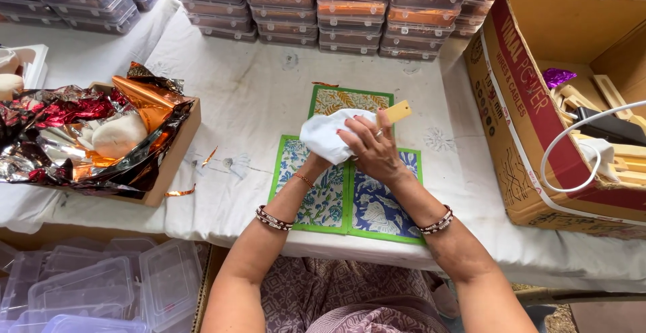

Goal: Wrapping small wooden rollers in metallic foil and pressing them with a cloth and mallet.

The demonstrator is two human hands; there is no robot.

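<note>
Right hand [374,150] grips crumpled white cloth [326,136]

A long table [269,90] covered with a white cloth fills most of the view under soft, even daylight. Along its far edge stand rows of stacked clear plastic boxes [350,10] with orange and dark contents. At the left sits a shallow cardboard tray [176,151] heaped with crumpled shiny foil [60,138] in red, silver and copper. At the right a large open cardboard carton [538,104] holds wooden pieces and a white cable [572,151]. Below the table's near edge, at the lower left, lies a pile of empty clear plastic containers [101,286].
</note>
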